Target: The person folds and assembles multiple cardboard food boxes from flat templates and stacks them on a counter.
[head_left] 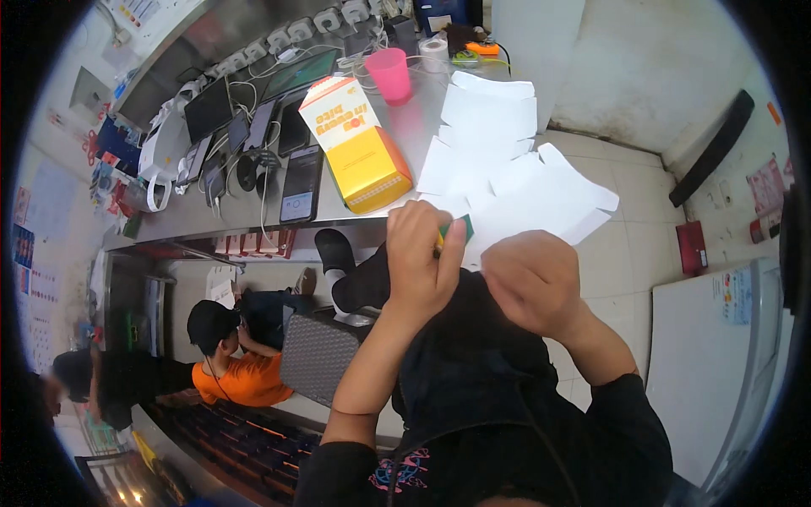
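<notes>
A flattened white cardboard carton [494,152] with cut flaps lies at the table's right end and reaches past its edge toward me. At its near edge my left hand [422,258] is closed, thumb up, around a small green and yellow piece [466,228]. Whether that piece is a folded flap of the carton or a separate thing, I cannot tell. My right hand [534,280] is curled just to the right, by the carton's near corner; its fingertips and anything in them are hidden. A yellow, orange and white printed box [359,160] lies on the table beyond my left hand.
On the metal table [245,215] are a pink cup [389,76], a black phone [301,186], several other devices with tangled cables, and a paper roll [434,56]. A person in an orange top [245,378] sits low at left. A white cabinet [701,363] stands at right.
</notes>
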`<state>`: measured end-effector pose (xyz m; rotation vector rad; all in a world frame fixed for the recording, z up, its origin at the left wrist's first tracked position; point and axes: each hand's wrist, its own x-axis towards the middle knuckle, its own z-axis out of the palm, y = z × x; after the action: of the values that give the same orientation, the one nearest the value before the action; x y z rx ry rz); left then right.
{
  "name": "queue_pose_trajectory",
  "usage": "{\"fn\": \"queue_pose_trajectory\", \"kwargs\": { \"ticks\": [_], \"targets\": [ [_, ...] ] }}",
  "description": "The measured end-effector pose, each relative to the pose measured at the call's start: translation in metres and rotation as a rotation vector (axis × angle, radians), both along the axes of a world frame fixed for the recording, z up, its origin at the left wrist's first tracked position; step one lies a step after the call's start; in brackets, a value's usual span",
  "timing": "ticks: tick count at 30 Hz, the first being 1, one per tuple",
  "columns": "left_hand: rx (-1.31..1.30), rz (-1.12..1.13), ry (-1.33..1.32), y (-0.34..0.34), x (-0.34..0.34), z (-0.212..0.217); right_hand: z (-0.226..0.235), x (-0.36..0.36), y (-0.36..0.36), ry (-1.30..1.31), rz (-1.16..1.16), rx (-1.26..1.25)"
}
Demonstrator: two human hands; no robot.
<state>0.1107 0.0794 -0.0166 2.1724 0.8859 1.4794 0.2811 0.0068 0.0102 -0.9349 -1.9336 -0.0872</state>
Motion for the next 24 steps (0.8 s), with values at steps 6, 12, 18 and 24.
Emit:
{"fn": "queue_pose_trajectory", "kwargs": {
  "ticks": [6, 12, 18, 24],
  "targets": [
    [-0.036, -0.171, -0.3, -0.01, 0.019, -0.004, 0.005, -0.008, -0.004, 0.021, -0.149, 0.124],
    [0.104, -0.253, -0.13, -0.011, 0.01, 0.01, -0.003, -0.005, -0.009, 0.058, -0.134, 0.086],
    [0.1, -0.324, -0.18, -0.013, 0.004, 0.013, 0.006, -0.001, -0.01, 0.125, -0.084, -0.125],
    [0.175, -0.364, -0.076, -0.014, 0.007, 0.014, 0.016, 0.018, -0.009, 0.555, 0.129, -0.787]
  ]
}}
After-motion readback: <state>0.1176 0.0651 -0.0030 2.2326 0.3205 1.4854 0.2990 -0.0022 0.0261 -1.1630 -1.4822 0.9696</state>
